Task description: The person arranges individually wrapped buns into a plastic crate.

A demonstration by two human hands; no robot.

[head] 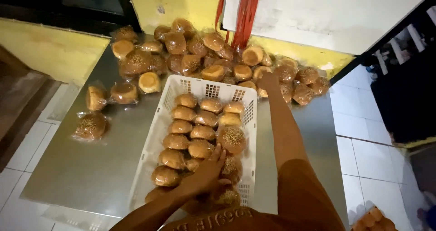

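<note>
Meanwhile, left hand (206, 172) flat on buns (200, 147) in crate (150, 154).

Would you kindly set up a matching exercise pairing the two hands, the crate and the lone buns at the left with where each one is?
Things:
1. left hand
2. right hand
3. crate
4. wrapped buns at far left

Places:
A. on the steel table, outside the crate
B. resting on buns inside the crate
C. at the bun pile beyond the crate
D. mid-table, filled with rows of buns

Pairs: 1-B, 2-C, 3-D, 4-A
</note>
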